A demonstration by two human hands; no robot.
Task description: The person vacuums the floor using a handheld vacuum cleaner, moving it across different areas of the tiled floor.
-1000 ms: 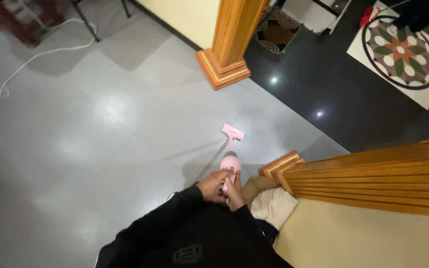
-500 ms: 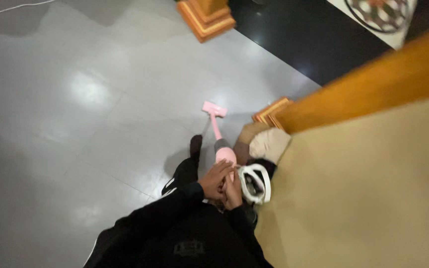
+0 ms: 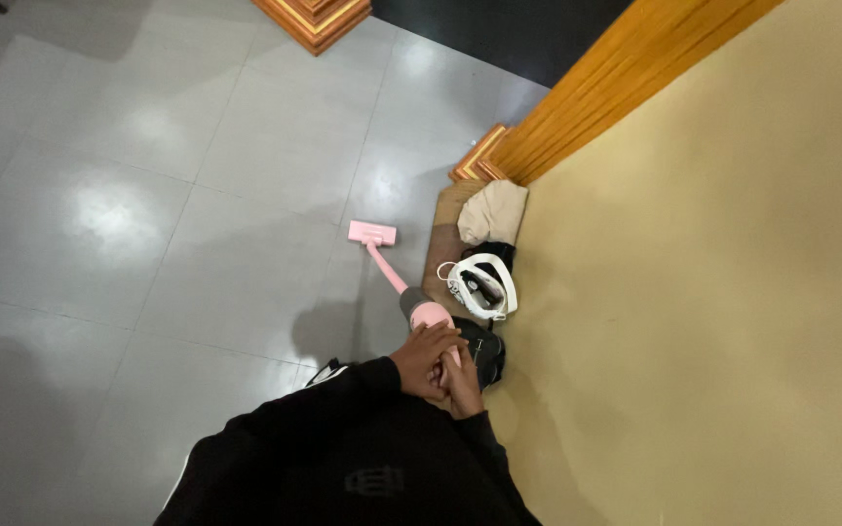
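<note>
A pink handheld vacuum (image 3: pixel 428 314) slopes down to the grey tiled floor (image 3: pixel 197 195), with its flat pink head (image 3: pixel 371 233) resting on a tile. My left hand (image 3: pixel 423 359) is wrapped over the top of its handle. My right hand (image 3: pixel 460 385) grips the handle just below and to the right, touching the left one. Black sleeves cover both arms. The handle itself is hidden under my fingers.
A cream wall (image 3: pixel 713 292) runs along the right, edged by orange wooden trim (image 3: pixel 596 88). At its foot lie a beige bag (image 3: pixel 492 211), a white-strapped item (image 3: pixel 481 284) and a dark object. A wooden pillar base (image 3: pixel 312 18) stands at the top.
The view has swung down and right, so the wall fills more of the frame. The vacuum head now points up-left, further from the trim. Both hands stay on the handle.
</note>
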